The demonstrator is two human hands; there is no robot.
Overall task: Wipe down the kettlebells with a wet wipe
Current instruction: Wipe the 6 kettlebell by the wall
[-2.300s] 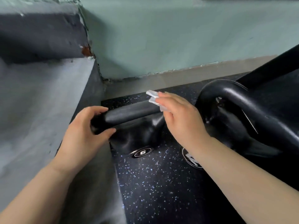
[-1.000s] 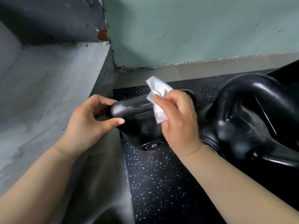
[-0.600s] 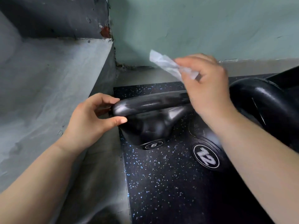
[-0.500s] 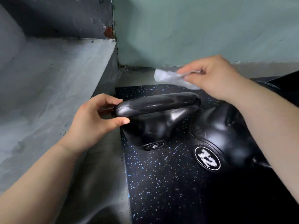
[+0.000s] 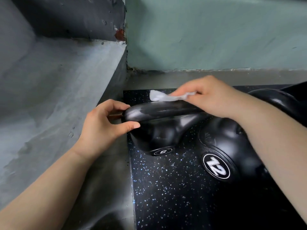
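Lowered since a moment ago, my right hand (image 5: 211,98) pinches the wet wipe (image 5: 163,97) against the handle (image 5: 159,112) of the 6 kettlebell (image 5: 159,136). My left hand (image 5: 103,125) grips the handle's left end. Beside it, the 12 kettlebell (image 5: 229,143) stands on the speckled mat (image 5: 166,193).

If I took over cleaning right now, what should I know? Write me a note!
Left hand grips the left end of the handle of the small kettlebell.
Right hand pinches the wet wipe, which lies on top of that handle.
The 12 kettlebell stands beside it on the speckled mat.
Done: handle shows wet streaks.
Left: the small one's body; whether the 12 is wiped, cannot tell.
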